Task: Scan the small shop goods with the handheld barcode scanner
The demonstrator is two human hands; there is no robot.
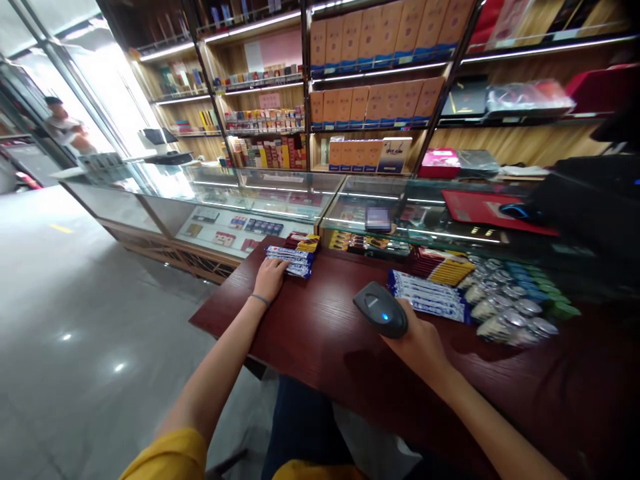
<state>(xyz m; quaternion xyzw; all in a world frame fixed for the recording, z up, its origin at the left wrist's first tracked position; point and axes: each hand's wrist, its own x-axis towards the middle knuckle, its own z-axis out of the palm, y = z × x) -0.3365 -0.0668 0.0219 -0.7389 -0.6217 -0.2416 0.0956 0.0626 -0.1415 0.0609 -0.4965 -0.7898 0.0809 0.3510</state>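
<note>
My left hand (pixel 271 277) is at the left end of a small group of blue-and-white snack packets (pixel 299 263), its fingers closed over one packet. Behind these lie a few dark red and yellow packets (pixel 303 241). In my right hand (pixel 423 341) is a dark handheld barcode scanner (pixel 381 311), raised above the table with a blue light glowing on top. Just beyond the scanner, a row of more blue-and-white packets (pixel 429 296) lies on the table, with red-and-yellow packets (pixel 445 265) behind it.
Several silver-topped packages (pixel 510 320) and green and blue ones (pixel 543 287) stand at the right of the brown table (pixel 310 327). A glass display counter (pixel 240 193) borders its far side. A dark object (pixel 595 213) looms at right. A person (pixel 65 127) is far left.
</note>
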